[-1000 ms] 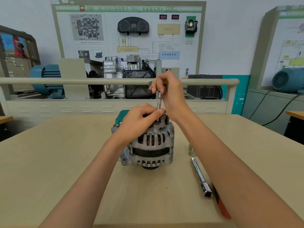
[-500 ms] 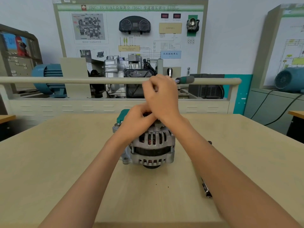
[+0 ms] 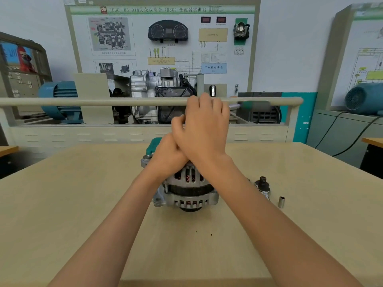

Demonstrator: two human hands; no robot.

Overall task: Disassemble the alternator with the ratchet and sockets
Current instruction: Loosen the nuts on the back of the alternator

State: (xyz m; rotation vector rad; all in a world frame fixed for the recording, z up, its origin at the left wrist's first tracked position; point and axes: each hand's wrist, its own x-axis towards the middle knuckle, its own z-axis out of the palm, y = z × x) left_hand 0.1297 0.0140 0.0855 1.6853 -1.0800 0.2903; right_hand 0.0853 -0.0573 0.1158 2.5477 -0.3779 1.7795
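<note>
A: What is changing compared with a second ago?

B: The right hand (image 3: 204,129) was pinching an upright bar over the alternator (image 3: 187,189). Now it is curling round a green-handled tool, and that handle (image 3: 253,105) is sticking out to the right at rail height. The hand is now covering the bar entirely.

A: And the left hand (image 3: 167,160)?

B: It is staying on top of the alternator, fingers curling over the upper housing, tucked under the right wrist. It is steadying the body.

A: What does that mean for the job?

B: I judge the person is swinging a handle on a top fastener, so a loosening turn is under way rather than just seating a tool. The fastener itself is hidden under the hands, so I cannot say how far out it is coming.

A: Where is the alternator sitting, and which way is it pointing?

B: It is standing at the middle of the table (image 3: 83,204). Its shaft axis is running vertically: the dark round end is facing down onto the wood, and the end being worked is facing up. The vented housing is showing copper windings toward the camera.

A: Anything else lying near?

B: A ratchet (image 3: 262,186) and a small socket (image 3: 281,201) are lying to its right, apart from it.
</note>
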